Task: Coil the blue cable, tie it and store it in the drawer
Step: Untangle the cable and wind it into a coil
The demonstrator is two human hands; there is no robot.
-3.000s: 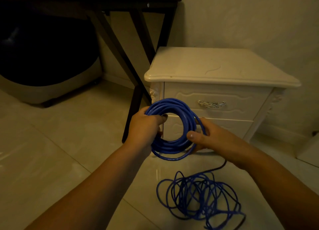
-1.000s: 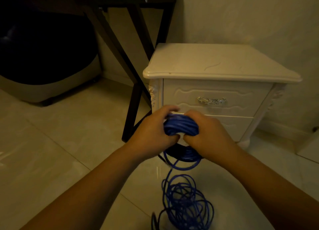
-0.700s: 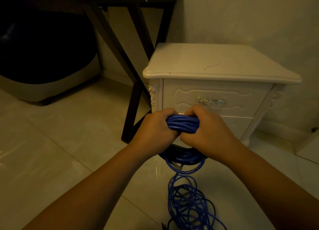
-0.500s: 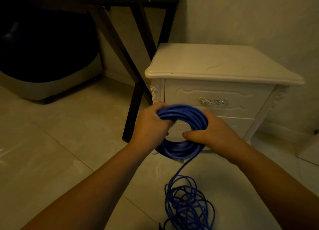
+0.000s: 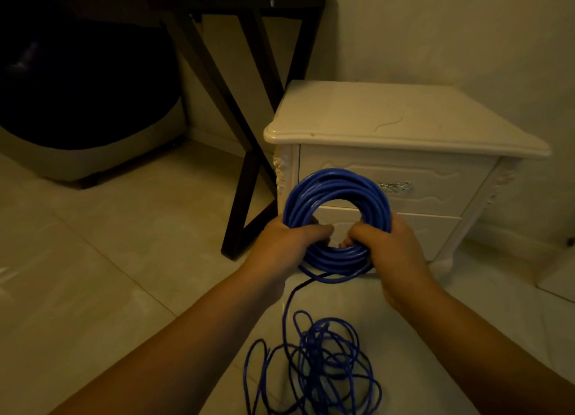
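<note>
Change, head view: both hands have slid down to the lower sides of the ring since half a second ago, the ring stands taller and rounder before the cabinet, and the slack on the floor has spread wider.
Blue cable (image 5: 337, 184): most of it is wound into a thick round coil, held upright in the air in front of the nightstand, its hole facing the camera.
Left hand (image 5: 289, 243): grips the coil's lower left side, fingers curled round the bundle and the thumb pointing across into the hole.
Right hand (image 5: 392, 253): grips the lower right side the same way, fingers wrapped behind the strands, thumb towards the hole.
Trailing strand (image 5: 287, 299): leaves the bottom of the coil and drops to the floor between the forearms.
Loose loops (image 5: 314, 361): a tangled heap of uncoiled cable on the floor tiles (image 5: 93, 274), below the hands.
Nightstand (image 5: 404, 119): cream, against the wall, just behind the coil.
Upper drawer (image 5: 441, 181): closed, with a metal handle (image 5: 396, 187) partly hidden by the coil.
Lower drawer (image 5: 435, 231): appears closed, though the dim light makes its edges hard to read.
Black table legs (image 5: 249, 178): crossed, standing left of the nightstand.
</note>
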